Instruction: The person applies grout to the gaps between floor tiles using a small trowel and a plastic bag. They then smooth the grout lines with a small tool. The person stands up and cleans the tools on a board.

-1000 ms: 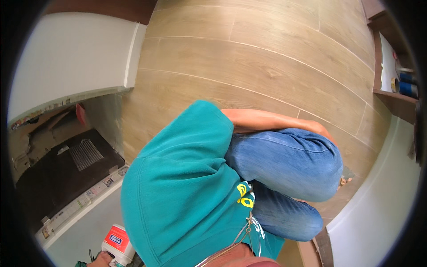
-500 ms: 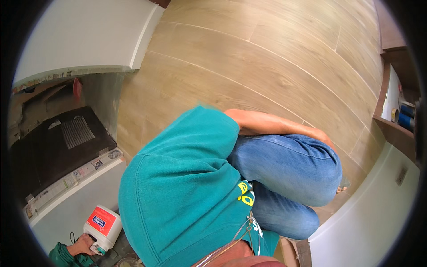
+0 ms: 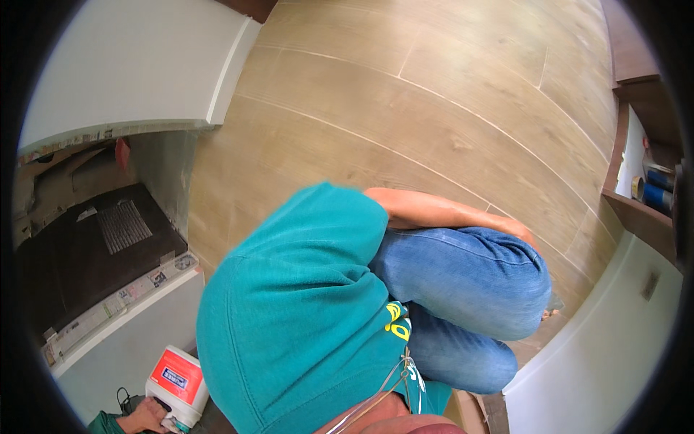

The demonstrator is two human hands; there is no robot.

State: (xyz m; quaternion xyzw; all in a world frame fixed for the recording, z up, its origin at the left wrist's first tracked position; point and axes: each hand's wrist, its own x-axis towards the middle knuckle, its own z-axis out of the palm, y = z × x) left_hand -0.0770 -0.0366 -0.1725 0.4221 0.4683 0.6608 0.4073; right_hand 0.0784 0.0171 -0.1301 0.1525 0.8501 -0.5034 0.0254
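Observation:
My own teal shirt and bent knees in blue jeans [image 3: 463, 278] fill the middle of the view. Bare from the sleeve down, my left arm reaches over the upper knee. At its end my left hand [image 3: 522, 230] rests by the far side of that knee, its fingers hidden. No clearly visible part of my right hand shows. Past the knees is a small bit of skin beside a greyish patch; I cannot make out whether it is hand or foot.
At lower left, another person's hand [image 3: 148, 416] in a dark green sleeve grips a white jug [image 3: 189, 405] with a red label. Above it is a wall recess with a dark panel [image 3: 87, 253]. Wood-look tiles [image 3: 434, 108] cover the floor. Blue-and-white rolls [image 3: 656, 194] sit in a brown shelf.
The whole view has shifted slightly, with walls, floor lines and jug appearing a little lower. My left arm keeps its place over the knee.

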